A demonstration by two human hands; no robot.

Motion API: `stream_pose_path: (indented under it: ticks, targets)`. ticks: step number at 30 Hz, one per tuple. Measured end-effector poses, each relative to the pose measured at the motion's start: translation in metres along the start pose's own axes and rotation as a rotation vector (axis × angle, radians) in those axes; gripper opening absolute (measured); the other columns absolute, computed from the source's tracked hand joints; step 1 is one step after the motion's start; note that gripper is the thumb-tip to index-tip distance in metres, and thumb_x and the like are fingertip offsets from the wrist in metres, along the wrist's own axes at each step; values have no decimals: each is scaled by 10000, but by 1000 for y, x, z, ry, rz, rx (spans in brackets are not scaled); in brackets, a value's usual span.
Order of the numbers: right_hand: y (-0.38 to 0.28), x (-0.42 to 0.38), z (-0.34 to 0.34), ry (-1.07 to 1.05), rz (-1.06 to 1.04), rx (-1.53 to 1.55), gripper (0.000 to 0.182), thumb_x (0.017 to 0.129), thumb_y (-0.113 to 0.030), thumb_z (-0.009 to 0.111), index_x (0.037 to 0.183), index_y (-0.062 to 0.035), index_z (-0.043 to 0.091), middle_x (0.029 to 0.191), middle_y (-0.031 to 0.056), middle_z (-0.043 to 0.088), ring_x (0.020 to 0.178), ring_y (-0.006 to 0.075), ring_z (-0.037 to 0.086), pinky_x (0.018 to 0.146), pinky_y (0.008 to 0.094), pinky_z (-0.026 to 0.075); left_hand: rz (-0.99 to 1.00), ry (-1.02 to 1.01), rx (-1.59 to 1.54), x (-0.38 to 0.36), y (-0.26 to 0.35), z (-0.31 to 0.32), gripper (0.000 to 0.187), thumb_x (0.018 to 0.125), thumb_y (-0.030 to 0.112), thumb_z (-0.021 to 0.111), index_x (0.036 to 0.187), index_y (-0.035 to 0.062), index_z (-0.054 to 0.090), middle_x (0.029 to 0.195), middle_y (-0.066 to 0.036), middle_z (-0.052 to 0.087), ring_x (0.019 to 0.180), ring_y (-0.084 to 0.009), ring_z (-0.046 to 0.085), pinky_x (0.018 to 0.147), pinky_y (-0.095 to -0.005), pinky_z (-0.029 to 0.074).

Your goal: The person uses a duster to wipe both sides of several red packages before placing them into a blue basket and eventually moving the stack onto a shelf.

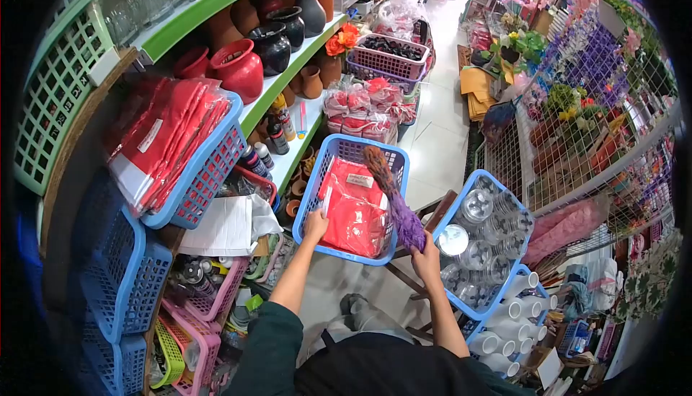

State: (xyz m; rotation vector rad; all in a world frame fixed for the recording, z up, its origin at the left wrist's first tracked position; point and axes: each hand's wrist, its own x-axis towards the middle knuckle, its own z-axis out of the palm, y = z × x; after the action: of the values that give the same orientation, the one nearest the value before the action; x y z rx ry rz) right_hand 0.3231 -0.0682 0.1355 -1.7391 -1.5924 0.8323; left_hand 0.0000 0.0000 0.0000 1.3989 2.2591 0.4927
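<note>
My left hand (316, 225) is closed at the left side of a blue plastic basket (398, 156), its fingers seemingly round the edge. Inside the basket lie red items in clear plastic packets (353, 216), with a white label on the upper one. My right hand (426, 255) grips a fluffy duster (405, 223), purple near the hand and brown at the far tip. The duster slants up and left across the right part of the basket. Its handle is hidden by my fingers.
Right of the basket stands a blue basket of clear glass jars (476, 252), above white vases (508, 331). Shelves with red and black pots (238, 70) line the left, near another basket of red packets (209, 169). A tiled aisle (432, 107) runs ahead.
</note>
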Motion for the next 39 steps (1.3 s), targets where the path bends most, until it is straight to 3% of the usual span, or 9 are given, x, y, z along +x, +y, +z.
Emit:
stream_pose_path:
  ticks: [6,9,17,21,25,27,31,34,39]
  targets:
    - [-7,10,-5,-73,281,510,260,757,-171,714,919,-41,558,567,-4,515,371,66,399,330,234,286,121,-25,-1116,-23,39,-57,244,679,-109,654,883,-7,566,885,-41,609,834,-115,588,685,-228,479]
    - [-37,14,-13,-109,296,688,254,758,-192,725,884,-55,552,549,-19,484,358,61,383,319,222,281,173,-12,-1087,-69,87,-108,287,692,-82,673,945,10,573,968,-53,605,996,-139,557,880,-260,421]
    - [-69,28,3,-242,351,1043,283,806,-249,690,913,-117,463,591,-32,443,380,63,359,325,222,256,231,48,-1572,-135,132,-189,371,747,-55,664,1069,37,503,1042,-71,602,886,-119,595,759,-213,474]
    - [-86,26,-1,-331,375,1238,234,835,-213,658,920,-122,460,608,-29,446,377,55,345,328,217,255,245,-76,-1886,-150,135,-214,492,766,-91,597,1198,84,439,1134,-99,579,997,-194,586,869,-340,495]
    - [-102,30,-12,-334,224,1195,154,831,-85,626,863,-94,475,562,-24,448,357,55,332,330,210,253,503,-89,-2147,-151,127,-222,512,915,286,448,1361,64,329,1290,-105,474,1145,-235,502,964,-404,424]
    - [-113,28,-20,-286,209,1181,148,811,-44,619,834,-83,478,545,-23,448,349,55,334,325,213,255,616,-437,-2363,-147,123,-219,570,903,400,437,1355,65,345,1294,-118,471,1164,-255,488,991,-429,394]
    - [-114,29,-21,-254,31,1054,153,767,-37,634,838,-78,506,568,-20,479,346,49,329,318,211,222,634,-433,-2354,-159,134,-197,573,902,406,435,1354,66,346,1294,-118,471,1164,-255,487,992,-429,393]
    - [-92,43,-1,199,-499,556,355,684,-70,692,994,8,539,701,69,619,584,215,591,559,296,464,638,-435,-2348,-169,134,-185,576,901,412,433,1354,66,347,1294,-118,471,1165,-256,487,992,-430,393]
    - [-88,16,-34,213,-362,160,335,736,-86,652,1038,13,546,816,211,623,740,294,626,672,370,465,633,-426,-2331,-156,135,-198,581,900,421,430,1353,66,349,1294,-117,472,1165,-257,486,993,-430,391]
